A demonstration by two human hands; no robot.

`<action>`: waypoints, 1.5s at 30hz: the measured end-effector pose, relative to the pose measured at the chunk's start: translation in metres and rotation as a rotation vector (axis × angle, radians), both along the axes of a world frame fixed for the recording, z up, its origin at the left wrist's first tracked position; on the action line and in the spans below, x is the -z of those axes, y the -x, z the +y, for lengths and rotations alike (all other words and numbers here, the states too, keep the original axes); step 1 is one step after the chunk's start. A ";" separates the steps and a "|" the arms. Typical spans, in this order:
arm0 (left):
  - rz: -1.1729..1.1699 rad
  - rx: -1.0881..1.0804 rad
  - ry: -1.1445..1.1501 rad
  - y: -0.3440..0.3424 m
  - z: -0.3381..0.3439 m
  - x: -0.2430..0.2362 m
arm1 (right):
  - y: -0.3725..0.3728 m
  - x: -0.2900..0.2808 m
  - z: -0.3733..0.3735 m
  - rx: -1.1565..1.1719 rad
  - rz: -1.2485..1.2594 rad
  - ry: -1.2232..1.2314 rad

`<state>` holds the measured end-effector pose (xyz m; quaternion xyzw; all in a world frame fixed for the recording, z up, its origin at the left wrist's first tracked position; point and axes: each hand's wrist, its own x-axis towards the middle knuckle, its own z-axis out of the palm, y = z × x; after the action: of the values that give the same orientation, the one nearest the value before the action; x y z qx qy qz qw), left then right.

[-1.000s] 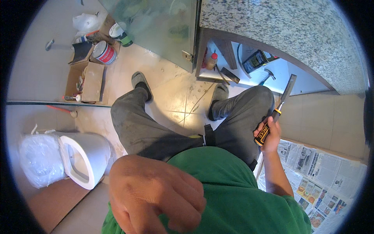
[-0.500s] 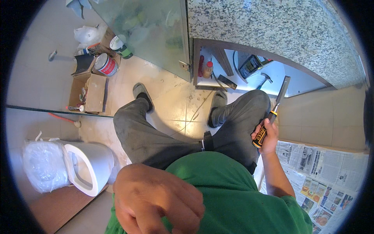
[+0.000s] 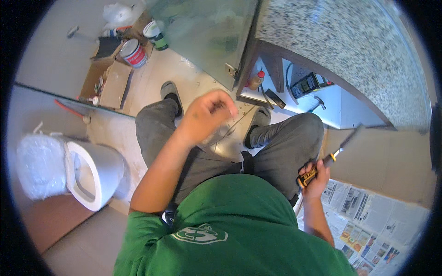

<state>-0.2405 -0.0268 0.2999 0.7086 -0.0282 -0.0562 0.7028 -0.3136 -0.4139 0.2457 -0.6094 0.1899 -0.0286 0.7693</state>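
Observation:
My right hand (image 3: 316, 185) is wrapped round the black and yellow handle of a chisel (image 3: 330, 159), beside my right knee. Its metal blade points up and to the right, blurred by motion. In front of my body, above my left thigh, my left hand (image 3: 205, 118) is raised with its fingers curled in. Nothing shows between those fingers. Beyond my right knee, an open cabinet (image 3: 299, 102) holds a hammer (image 3: 318, 105), a bottle with a red cap (image 3: 256, 80) and a dark boxy device (image 3: 306, 86).
A glass door (image 3: 202, 39) stands near a speckled stone counter (image 3: 340, 50). At left are a toilet (image 3: 99, 172) with a plastic-wrapped tank, a cardboard box (image 3: 115, 85) and paint cans (image 3: 133, 53). Newspaper (image 3: 363, 216) covers a surface at right.
My left hand has moved from close to my chest out over my left thigh. The chisel has tilted further right and lower, still in my right hand. The view has shifted and turned slightly.

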 end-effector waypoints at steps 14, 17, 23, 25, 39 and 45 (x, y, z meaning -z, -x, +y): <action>-0.170 -0.578 0.240 -0.132 0.117 0.069 | -0.003 -0.084 0.056 -0.951 0.281 0.729; -0.154 -0.653 0.290 -0.150 0.147 0.104 | -0.031 -0.106 0.088 -1.017 0.223 0.730; -0.045 -0.785 0.166 -0.150 0.164 0.173 | -0.102 -0.103 0.122 -1.112 0.239 0.739; -0.116 -0.700 0.008 -0.156 0.168 0.167 | -0.123 -0.098 0.140 -1.046 0.420 0.700; -0.139 -0.803 -0.128 -0.172 0.169 0.122 | -0.213 -0.111 0.325 -1.687 -0.139 1.966; -0.094 -0.806 -0.048 -0.161 0.180 0.114 | -0.262 -0.064 0.382 -1.894 -0.418 2.295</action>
<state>-0.0793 0.1532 0.1857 0.6808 0.2211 0.2553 0.6500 -0.0518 -0.0321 0.3101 -0.7433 -0.4988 0.2523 -0.3676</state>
